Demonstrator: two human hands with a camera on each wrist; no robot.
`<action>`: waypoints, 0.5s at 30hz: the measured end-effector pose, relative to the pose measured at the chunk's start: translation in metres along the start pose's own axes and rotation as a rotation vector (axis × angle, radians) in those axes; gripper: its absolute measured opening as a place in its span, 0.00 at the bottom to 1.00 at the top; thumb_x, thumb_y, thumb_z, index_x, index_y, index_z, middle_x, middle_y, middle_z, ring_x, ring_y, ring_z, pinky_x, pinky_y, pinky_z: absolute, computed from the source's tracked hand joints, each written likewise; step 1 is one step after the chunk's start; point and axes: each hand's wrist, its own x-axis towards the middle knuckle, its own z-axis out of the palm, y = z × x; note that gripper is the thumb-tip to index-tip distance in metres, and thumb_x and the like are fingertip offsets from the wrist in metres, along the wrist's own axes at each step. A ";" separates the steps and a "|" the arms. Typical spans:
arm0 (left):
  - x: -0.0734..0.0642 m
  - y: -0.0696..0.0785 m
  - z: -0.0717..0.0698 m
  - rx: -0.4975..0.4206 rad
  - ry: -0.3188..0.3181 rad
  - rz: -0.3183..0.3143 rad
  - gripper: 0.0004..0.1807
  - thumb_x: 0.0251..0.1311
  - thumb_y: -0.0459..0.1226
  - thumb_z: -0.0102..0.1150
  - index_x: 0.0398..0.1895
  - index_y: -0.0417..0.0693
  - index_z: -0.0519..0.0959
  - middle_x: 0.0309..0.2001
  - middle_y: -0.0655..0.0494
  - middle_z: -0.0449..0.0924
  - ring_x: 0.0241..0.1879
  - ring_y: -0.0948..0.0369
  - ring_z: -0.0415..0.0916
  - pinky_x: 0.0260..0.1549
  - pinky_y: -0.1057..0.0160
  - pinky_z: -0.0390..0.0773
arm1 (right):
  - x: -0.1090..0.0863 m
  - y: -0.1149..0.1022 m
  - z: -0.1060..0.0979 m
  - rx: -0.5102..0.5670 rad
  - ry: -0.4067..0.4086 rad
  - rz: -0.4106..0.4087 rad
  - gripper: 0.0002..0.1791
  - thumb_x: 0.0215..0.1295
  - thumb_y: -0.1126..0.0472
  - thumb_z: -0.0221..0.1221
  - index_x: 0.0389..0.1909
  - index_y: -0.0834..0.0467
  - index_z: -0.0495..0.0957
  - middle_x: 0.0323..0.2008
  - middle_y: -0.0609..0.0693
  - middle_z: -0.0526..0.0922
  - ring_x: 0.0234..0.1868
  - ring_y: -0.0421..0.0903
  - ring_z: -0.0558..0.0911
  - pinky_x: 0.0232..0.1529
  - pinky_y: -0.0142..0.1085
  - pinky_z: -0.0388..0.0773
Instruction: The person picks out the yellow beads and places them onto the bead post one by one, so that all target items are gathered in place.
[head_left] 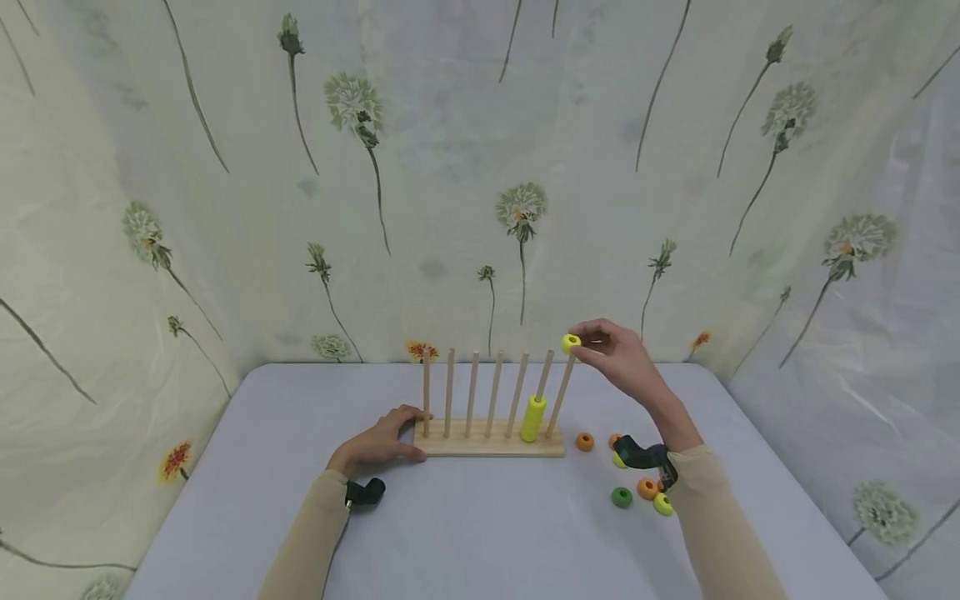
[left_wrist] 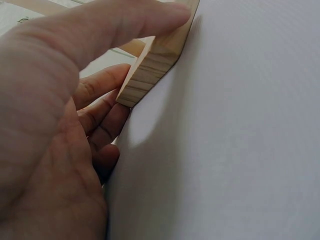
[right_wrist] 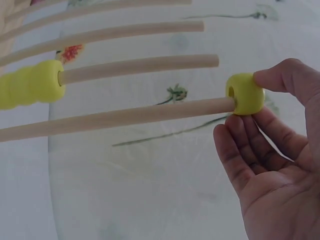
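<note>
Pinching a yellow bead [head_left: 571, 343] between my thumb and fingertips, I hold my right hand [head_left: 618, 358] right of the head view's centre, at the top of the rightmost peg [head_left: 561, 396]. In the right wrist view that bead is at the right of the frame, my thumb on its upper right side and my fingertips beneath. Its hole faces left and the peg's tip meets its lower left edge; I cannot tell whether the wood has entered the hole.

My left hand [head_left: 378, 442], left of centre in the head view, grips the left end of the wooden base [head_left: 480, 450], thumb at the near edge and fingers by the far one. Seven pegs rise from this base across the middle of the frame, and the second from the right carries a yellow stack [head_left: 533, 419] low down.

Right of the base, loose beads lie on the pale table [head_left: 465, 533]. An orange bead [head_left: 585, 442] is nearest the base; towards the lower right are a green bead [head_left: 622, 497] and a loose yellow bead [head_left: 663, 504], the latter by my right sleeve [head_left: 723, 517]. The right wrist camera [head_left: 641, 454] partly covers others. A flower-printed sheet [head_left: 435, 150] fills the upper frame.
</note>
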 end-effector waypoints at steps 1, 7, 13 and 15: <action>0.000 0.000 0.000 -0.002 0.000 -0.006 0.39 0.46 0.50 0.73 0.64 0.56 0.69 0.68 0.53 0.62 0.70 0.51 0.53 0.69 0.42 0.51 | 0.001 0.000 0.001 0.006 -0.007 0.004 0.21 0.64 0.52 0.62 0.54 0.57 0.74 0.50 0.56 0.79 0.52 0.52 0.80 0.44 0.25 0.78; 0.001 -0.003 0.003 -0.018 0.003 -0.012 0.39 0.45 0.51 0.74 0.62 0.56 0.69 0.67 0.55 0.63 0.70 0.52 0.53 0.69 0.43 0.52 | 0.005 -0.004 0.008 0.006 -0.011 -0.012 0.20 0.65 0.53 0.62 0.53 0.58 0.75 0.50 0.56 0.79 0.52 0.51 0.80 0.46 0.25 0.78; 0.001 -0.003 0.003 -0.030 0.016 -0.018 0.37 0.44 0.51 0.75 0.60 0.59 0.71 0.65 0.57 0.64 0.69 0.53 0.54 0.68 0.43 0.53 | 0.007 -0.006 0.013 0.004 -0.018 -0.025 0.20 0.64 0.52 0.62 0.52 0.57 0.75 0.50 0.54 0.79 0.51 0.50 0.80 0.47 0.26 0.78; 0.001 -0.003 0.003 -0.026 0.016 -0.018 0.37 0.44 0.51 0.74 0.60 0.59 0.71 0.66 0.58 0.64 0.69 0.54 0.54 0.69 0.44 0.52 | 0.007 -0.005 0.014 0.007 -0.023 -0.026 0.20 0.64 0.51 0.62 0.52 0.56 0.75 0.50 0.53 0.79 0.51 0.50 0.80 0.47 0.26 0.78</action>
